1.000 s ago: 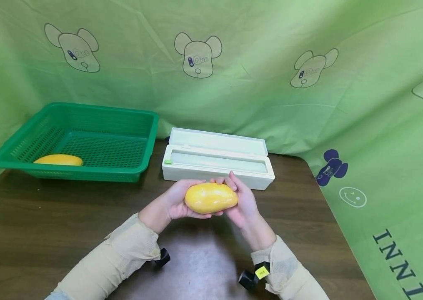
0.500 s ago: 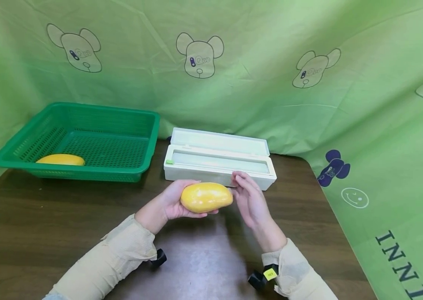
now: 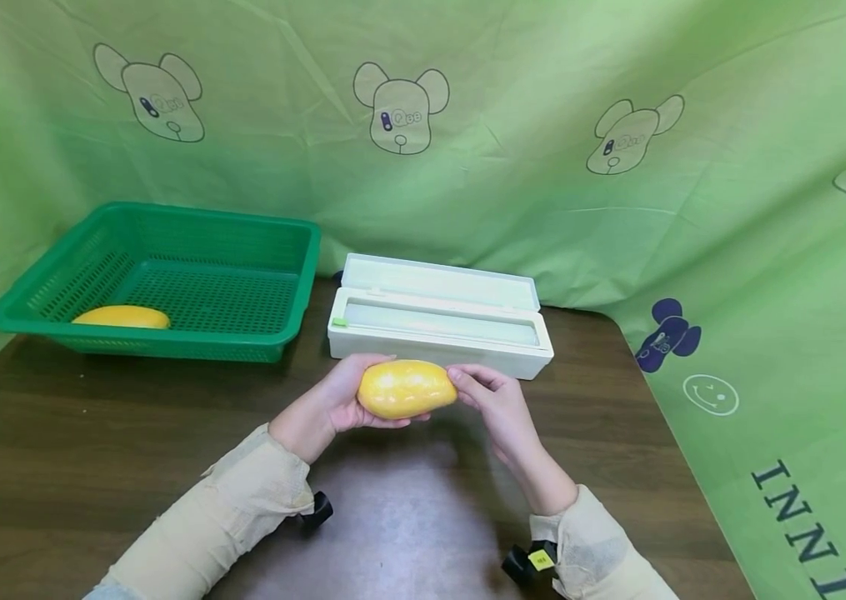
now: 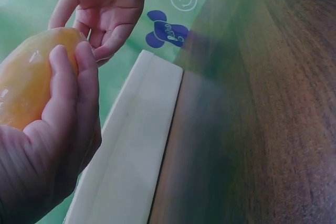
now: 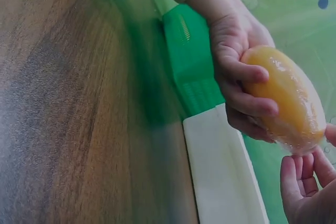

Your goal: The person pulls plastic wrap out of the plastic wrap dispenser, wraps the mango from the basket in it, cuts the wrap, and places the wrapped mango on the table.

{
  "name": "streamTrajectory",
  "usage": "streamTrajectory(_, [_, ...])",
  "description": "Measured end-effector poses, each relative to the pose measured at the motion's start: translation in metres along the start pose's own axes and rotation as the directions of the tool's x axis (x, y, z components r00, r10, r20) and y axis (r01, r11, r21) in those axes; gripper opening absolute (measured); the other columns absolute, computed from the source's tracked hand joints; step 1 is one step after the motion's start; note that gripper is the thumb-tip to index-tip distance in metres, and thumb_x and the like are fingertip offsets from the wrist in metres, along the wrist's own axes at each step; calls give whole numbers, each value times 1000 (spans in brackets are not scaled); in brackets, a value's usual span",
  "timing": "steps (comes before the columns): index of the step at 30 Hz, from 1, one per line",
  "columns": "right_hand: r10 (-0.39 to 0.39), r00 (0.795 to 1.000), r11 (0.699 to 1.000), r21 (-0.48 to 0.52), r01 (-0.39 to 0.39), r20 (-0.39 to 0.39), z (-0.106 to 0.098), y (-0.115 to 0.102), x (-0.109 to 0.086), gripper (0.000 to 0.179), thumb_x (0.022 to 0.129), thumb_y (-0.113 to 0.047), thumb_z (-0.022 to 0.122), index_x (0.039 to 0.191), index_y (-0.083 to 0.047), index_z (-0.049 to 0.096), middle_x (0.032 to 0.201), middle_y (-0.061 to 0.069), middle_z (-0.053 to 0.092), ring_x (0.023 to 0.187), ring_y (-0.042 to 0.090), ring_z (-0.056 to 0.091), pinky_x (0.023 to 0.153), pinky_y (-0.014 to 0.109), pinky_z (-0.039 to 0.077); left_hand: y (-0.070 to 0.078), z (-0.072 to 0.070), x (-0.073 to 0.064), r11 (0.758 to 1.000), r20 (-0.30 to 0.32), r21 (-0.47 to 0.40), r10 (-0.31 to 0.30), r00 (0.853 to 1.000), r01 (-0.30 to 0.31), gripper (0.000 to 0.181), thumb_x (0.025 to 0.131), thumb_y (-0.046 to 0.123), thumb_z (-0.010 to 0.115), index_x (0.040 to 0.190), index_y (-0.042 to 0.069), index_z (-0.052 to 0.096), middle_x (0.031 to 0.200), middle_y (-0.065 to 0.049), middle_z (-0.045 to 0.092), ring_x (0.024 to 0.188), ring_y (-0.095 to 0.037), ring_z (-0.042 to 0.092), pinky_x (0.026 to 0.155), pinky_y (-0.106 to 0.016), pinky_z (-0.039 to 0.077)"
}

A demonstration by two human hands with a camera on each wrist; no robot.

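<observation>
A glossy yellow mango (image 3: 406, 389) is held up over the table in front of the white box. My left hand (image 3: 338, 397) grips its wide end, with the fingers curled underneath. Shiny, wrinkled clear film covers the mango (image 5: 289, 95) in the right wrist view. At its narrow end, my right hand (image 3: 499, 408) pinches the tip between thumb and fingers. In the left wrist view, the left fingers (image 4: 62, 85) curl against the fruit's side, and the right hand (image 4: 113, 3) reaches its far end.
The long white cling film dispenser (image 3: 441, 346) stands behind the hands, its lid raised at the back. On the left is a green plastic basket (image 3: 295, 292) with another mango (image 3: 122, 317) in it. A printed green cloth (image 3: 468, 208) hangs behind and along the right of the wooden table (image 3: 130, 425).
My right hand lets go of the mango and moves off to the right, then comes back to pinch its tip. The left hand keeps its grip, shifting slightly left.
</observation>
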State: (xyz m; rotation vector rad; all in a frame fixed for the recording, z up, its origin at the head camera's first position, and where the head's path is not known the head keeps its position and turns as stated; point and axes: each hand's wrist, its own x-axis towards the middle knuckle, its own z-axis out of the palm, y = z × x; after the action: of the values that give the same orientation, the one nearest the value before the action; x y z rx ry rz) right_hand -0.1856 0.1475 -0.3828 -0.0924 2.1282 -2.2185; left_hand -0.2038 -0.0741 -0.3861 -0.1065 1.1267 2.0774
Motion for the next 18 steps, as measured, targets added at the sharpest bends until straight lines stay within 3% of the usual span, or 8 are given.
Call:
streamTrajectory(5, [-55,998,998,-15,56,37,1,3,-1,28,102,-8,58,112,15,69,107,12,75,95,10,69,85,25,56,1,2,-1,1000,-20,-14,-1,1000,1,53,106,33,30,143,-3,39,109,-20,64,88,-34,72,69,-35,60])
streamTrajectory(10, [-8,1000,999,-37,9,24,4,-1,-1,30,103,-3,53,118,19,64,114,20,73,97,10,70,87,26,56,1,3,0,1000,-38,-14,7,999,-7,50,104,31,32,140,-2,41,109,-19,64,89,-35,71,69,-36,60])
streamTrajectory(15, [26,1000,999,-42,-25,17,4,-5,-1,29,104,0,52,122,20,62,117,20,72,96,9,70,88,25,55,0,3,3,1000,-55,10,26,998,-25,50,104,31,34,141,-1,42,116,-19,61,111,-46,66,90,-57,54])
streamTrajectory(18, [33,999,999,-20,-33,5,3,-7,-2,28,102,0,55,120,20,63,114,17,73,92,9,71,86,25,56,-2,4,5,998,-76,-8,56,995,-57,47,105,30,37,139,-1,44,118,-17,59,111,-40,66,98,-63,46])
